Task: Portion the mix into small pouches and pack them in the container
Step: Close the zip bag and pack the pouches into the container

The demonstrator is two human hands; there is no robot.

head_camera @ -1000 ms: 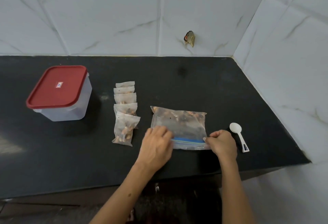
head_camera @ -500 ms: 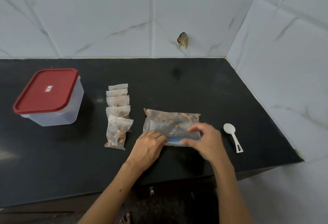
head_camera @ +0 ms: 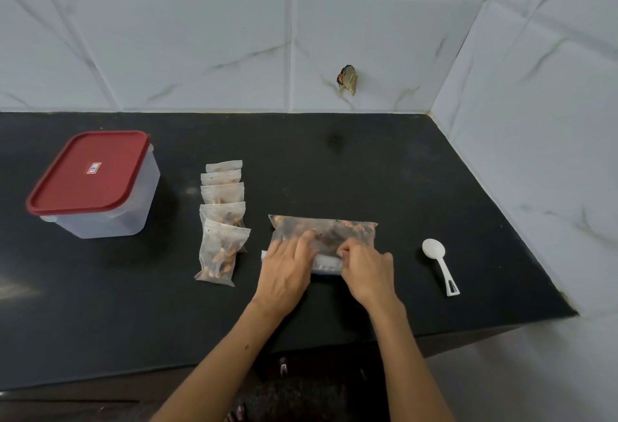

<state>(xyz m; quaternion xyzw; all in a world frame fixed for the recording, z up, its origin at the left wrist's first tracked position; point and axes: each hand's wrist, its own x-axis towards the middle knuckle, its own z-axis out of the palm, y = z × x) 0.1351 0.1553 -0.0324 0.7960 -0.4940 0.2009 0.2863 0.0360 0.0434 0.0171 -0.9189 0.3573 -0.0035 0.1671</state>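
- Large bag (head_camera: 322,232) of mix: laid flat on the black counter (head_camera: 384,167), near edge pinched by left hand (head_camera: 287,276) and right hand (head_camera: 366,272).
- Five small pouches (head_camera: 222,221): filled, overlapped in a row left of the bag.
- Container (head_camera: 100,187): red lid shut; small label unreadable.
- White spoon (head_camera: 439,262): at right.

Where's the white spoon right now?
The white spoon lies on the black counter, to the right of the right hand and the big bag of mix, handle toward the counter's front edge.

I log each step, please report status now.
Left hand, right hand on big mix bag. Five pouches filled. Container lidded. Nothing blocking.
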